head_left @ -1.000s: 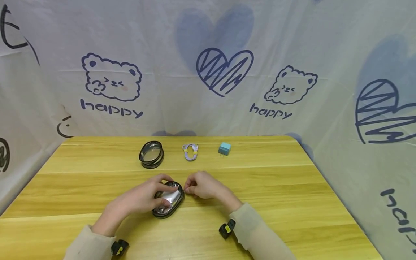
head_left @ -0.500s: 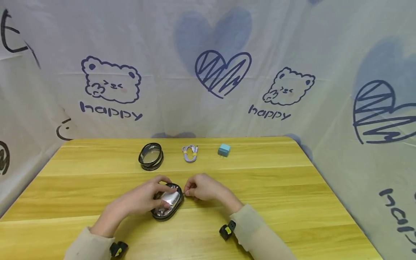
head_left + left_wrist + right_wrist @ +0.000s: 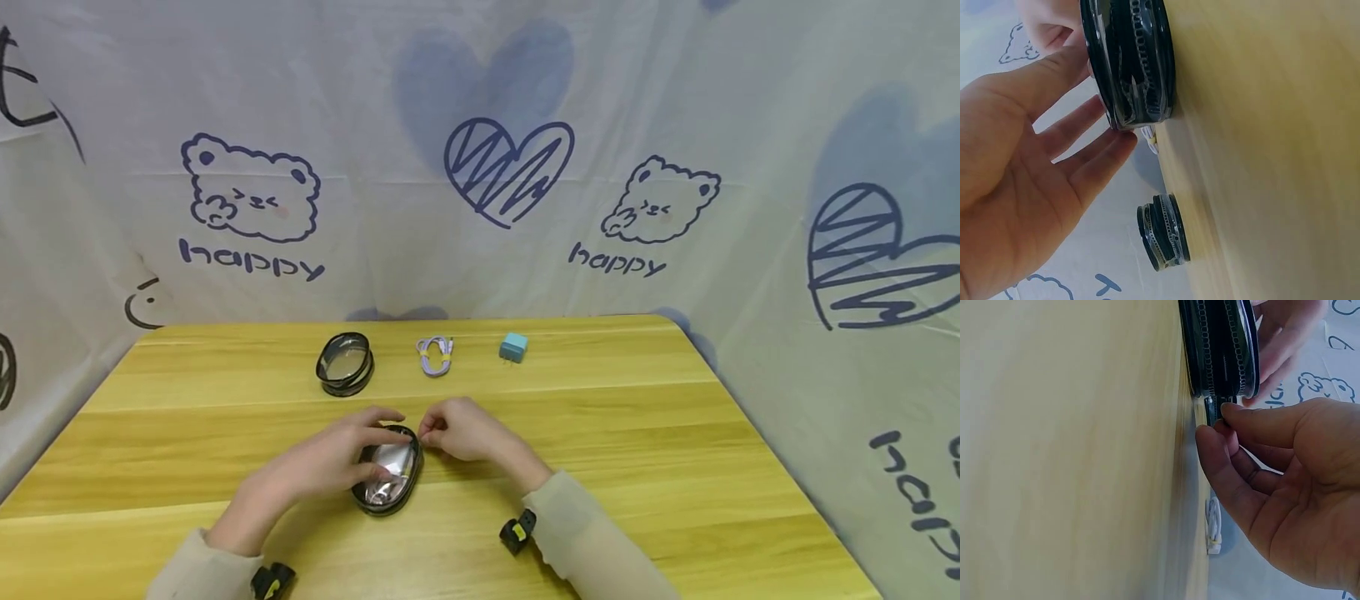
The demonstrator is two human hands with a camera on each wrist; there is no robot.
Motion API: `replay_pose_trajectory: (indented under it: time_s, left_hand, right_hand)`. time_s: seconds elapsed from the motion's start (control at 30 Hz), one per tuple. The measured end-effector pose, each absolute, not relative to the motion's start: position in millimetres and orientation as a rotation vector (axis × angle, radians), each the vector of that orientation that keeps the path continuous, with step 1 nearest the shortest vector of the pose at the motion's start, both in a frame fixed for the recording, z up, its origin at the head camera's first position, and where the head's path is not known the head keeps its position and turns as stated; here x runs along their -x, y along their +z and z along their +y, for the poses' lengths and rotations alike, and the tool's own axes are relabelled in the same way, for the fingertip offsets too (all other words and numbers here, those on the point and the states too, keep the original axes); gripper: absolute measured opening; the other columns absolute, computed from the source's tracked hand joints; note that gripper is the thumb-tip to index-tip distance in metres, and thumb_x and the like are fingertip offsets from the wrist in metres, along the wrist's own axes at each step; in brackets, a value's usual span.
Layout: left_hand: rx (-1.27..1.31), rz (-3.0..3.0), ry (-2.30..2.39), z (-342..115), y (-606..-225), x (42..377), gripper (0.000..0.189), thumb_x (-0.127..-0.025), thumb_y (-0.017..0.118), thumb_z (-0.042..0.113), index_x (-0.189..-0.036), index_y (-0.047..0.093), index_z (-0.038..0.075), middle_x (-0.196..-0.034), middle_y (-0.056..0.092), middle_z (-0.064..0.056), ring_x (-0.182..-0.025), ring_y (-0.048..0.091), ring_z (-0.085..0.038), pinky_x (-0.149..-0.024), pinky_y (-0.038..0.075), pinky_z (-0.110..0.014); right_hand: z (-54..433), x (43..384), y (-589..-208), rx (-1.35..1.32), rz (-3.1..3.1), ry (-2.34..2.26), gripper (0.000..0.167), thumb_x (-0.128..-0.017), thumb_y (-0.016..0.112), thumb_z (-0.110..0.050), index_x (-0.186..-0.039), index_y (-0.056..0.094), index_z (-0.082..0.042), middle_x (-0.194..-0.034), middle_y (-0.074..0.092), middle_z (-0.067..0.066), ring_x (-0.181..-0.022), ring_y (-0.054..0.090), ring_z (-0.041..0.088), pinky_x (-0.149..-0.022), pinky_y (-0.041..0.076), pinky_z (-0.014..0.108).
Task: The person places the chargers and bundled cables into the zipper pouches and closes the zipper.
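Note:
A clear oval zip pouch (image 3: 386, 493) with black trim lies on the table in front of me. My left hand (image 3: 333, 454) holds it from the left, thumb and fingers spread over its top and far rim. Zipper teeth (image 3: 1205, 350) run along its side wall in the right wrist view. At the pouch's right end, my right hand (image 3: 465, 431) pinches a small piece by the zipper between thumb and forefinger. That piece is mostly hidden by the fingertips.
Along the back of the wooden table (image 3: 637, 433) stand a second clear pouch with black trim (image 3: 345, 383), a coiled lilac cable (image 3: 435, 357) with yellow ties, and a blue plug adapter (image 3: 513, 347). A printed cloth (image 3: 390, 208) hangs behind.
The pouch has turned slightly under my left hand, its long side now pointing more away from me. My right hand has shifted a little toward the pouch's far end.

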State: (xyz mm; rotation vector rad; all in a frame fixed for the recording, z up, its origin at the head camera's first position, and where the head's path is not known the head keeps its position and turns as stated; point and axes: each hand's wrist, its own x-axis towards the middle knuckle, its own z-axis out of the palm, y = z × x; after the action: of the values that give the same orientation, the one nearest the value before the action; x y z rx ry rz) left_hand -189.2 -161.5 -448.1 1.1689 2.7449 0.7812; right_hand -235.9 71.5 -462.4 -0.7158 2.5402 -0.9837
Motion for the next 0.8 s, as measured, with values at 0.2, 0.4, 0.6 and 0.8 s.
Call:
replay_pose_trajectory:
  time_s: [0.2,0.4,0.6,0.8]
  left_hand:
    - [-1.200,2.739,0.768,-160.4,-449.4,187.8,0.041,-0.091,0.080,0.015,-0.130,0.073,0.004,-0.137,0.060,-0.017,-0.121,0.062,-0.034,-0.102,0.054,-0.051]
    - [-1.153,2.732,0.782,-159.4,-450.4,186.8,0.043,-0.092,0.079,0.018,-0.131,0.072,0.003,-0.137,0.059,-0.015,-0.118,0.064,-0.031,-0.100,0.055,-0.049]
    - [-1.146,2.738,0.781,-159.5,-451.9,186.0,0.043,-0.092,0.078,0.019,-0.132,0.072,0.004,-0.135,0.060,-0.014,-0.114,0.064,-0.028,-0.097,0.057,-0.046]
    - [-1.103,2.735,0.786,-159.6,-453.4,187.3,0.045,-0.092,0.078,0.019,-0.134,0.070,0.005,-0.136,0.059,-0.013,-0.113,0.064,-0.024,-0.096,0.057,-0.043]
  right_hand:
    - [70.8,235.7,-464.4,0.712,2.536,-0.989,0.010,-0.099,0.070,-0.008,-0.090,0.074,-0.007,-0.081,0.071,0.004,-0.061,0.060,0.010,-0.056,0.053,0.020]
    - [72.5,236.0,-464.9,0.700,2.531,-0.972,0.009,-0.099,0.071,-0.008,-0.091,0.074,-0.008,-0.081,0.070,0.002,-0.063,0.061,0.010,-0.058,0.054,0.022]
    - [75.4,236.2,-463.1,0.763,2.551,-0.912,0.010,-0.098,0.072,-0.009,-0.089,0.075,-0.011,-0.078,0.068,-0.004,-0.063,0.056,0.006,-0.059,0.050,0.020]
    - [80.6,235.6,-460.0,0.849,2.514,-0.852,0.013,-0.098,0.071,-0.007,-0.086,0.073,-0.011,-0.076,0.065,-0.007,-0.064,0.055,0.004,-0.060,0.048,0.019]
